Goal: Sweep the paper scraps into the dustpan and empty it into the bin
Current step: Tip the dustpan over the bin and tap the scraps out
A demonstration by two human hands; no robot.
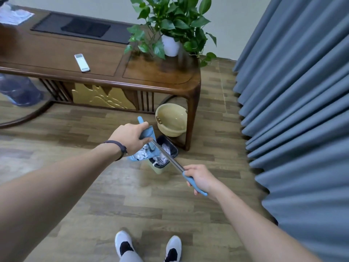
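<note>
Left hand (pixel 132 138) clenched round blue dustpan (pixel 140 155) handle; pan, holding paper scraps (pixel 140 153), tips at bin (pixel 163 156) rim just below. Right hand (pixel 201 178) wrapped round broom (pixel 170 159) grip. Advice: tilt pan steeper over bin mouth, broom guarding spill.

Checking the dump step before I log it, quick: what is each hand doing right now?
Left hand: closed on the blue handle above the bin.
Right hand: closed on the blue grip of the metal pole.
</note>
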